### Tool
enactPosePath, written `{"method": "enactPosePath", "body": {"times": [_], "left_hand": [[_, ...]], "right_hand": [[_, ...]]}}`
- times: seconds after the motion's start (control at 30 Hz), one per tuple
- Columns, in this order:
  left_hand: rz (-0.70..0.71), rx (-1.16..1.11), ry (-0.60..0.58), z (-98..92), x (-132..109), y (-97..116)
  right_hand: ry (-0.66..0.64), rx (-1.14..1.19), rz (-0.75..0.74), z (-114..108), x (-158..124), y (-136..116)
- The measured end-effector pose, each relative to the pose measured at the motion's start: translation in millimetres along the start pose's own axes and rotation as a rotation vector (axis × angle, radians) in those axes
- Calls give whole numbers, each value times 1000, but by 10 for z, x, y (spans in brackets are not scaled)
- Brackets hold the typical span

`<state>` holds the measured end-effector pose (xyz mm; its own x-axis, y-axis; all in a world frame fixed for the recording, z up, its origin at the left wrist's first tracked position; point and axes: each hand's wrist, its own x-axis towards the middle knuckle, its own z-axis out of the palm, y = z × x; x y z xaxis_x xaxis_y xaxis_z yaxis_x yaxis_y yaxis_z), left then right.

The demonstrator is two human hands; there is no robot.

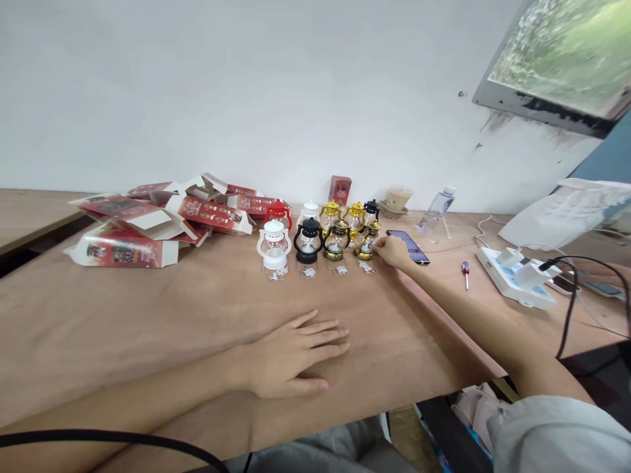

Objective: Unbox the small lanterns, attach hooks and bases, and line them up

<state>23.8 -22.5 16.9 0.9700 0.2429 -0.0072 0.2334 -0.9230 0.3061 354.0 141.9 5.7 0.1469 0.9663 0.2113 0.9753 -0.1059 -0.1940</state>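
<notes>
My left hand (298,355) lies flat on the wooden table with its fingers spread and nothing in it. My right hand (392,251) reaches to the front row of small lanterns, its fingers closed at the side of the rightmost gold lantern (365,246), which leans to one side. Left of that one stand a dark bronze-gold lantern (336,242), a black lantern (309,243) and a white lantern (274,246). Behind them is a second row with a red lantern (279,213), a white one, gold ones and a black one (371,210). Thin metal pieces with white tags lie before the front row.
Opened red boxes (133,240) pile up at the left. Along the back are an upright red box (340,189), a cup (397,199) and a bottle (438,209). Rightward lie a phone (408,246), a screwdriver (466,272) and a power strip (515,279) with cables.
</notes>
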Motion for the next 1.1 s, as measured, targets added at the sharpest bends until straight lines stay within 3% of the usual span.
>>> {"method": "enactPosePath", "body": {"times": [0.43,0.6,0.73,0.8,0.9,1.1], "left_hand": [[-5,-32,23,-50,0,50],[29,-32,60,-31,-35,25],[25,-90,78,-31,-49,12],[11,-140,69,-44,-48,8],[11,-211,35,-82,-50,-6],[28,-260,21,-189,-93,-40]], "right_hand": [[114,97,7,-59,239,-5],[363,154,21,-455,445,-117],[491,162,0,-813,912,-435],[456,106,-87,-892,1216,-656],[270,-55,-241,-874,1646,-961],[-16,-189,-271,-680,2132,-1197]]}}
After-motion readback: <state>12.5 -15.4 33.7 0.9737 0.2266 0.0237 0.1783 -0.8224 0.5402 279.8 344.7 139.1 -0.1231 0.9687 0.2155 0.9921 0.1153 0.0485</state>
